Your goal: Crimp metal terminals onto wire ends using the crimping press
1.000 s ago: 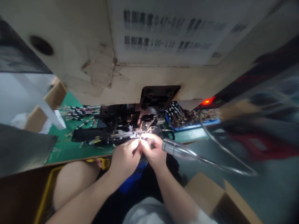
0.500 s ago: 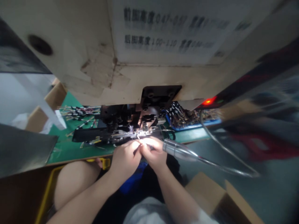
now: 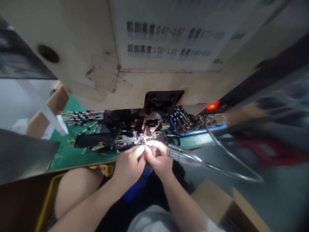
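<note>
My left hand [image 3: 130,162] and my right hand [image 3: 157,158] meet fingertip to fingertip in front of a crimping machine [image 3: 154,124]. Both are closed in a pinch around a thin pale wire [image 3: 145,141], whose tip points up at the lit tooling. Most of the wire is hidden by the fingers. A metal terminal strip [image 3: 126,140] runs along the track from the left to the die area. Just right of my right hand a clear-headed work lamp [image 3: 182,154] shines on the fingertips.
Bundled wires [image 3: 82,117] lie on the green bench [image 3: 62,156] at left. More wires fill a blue tray [image 3: 200,130] at right. The cream machine housing [image 3: 96,87] overhangs the hands. Below right stands an open cardboard box [image 3: 212,196]; a yellow-rimmed bin [image 3: 47,203] is lower left.
The wire's tip has shifted slightly right and stands more upright. Both hands stay pinched in nearly the same place. The view has tilted a little, so the machine's label appears lower.
</note>
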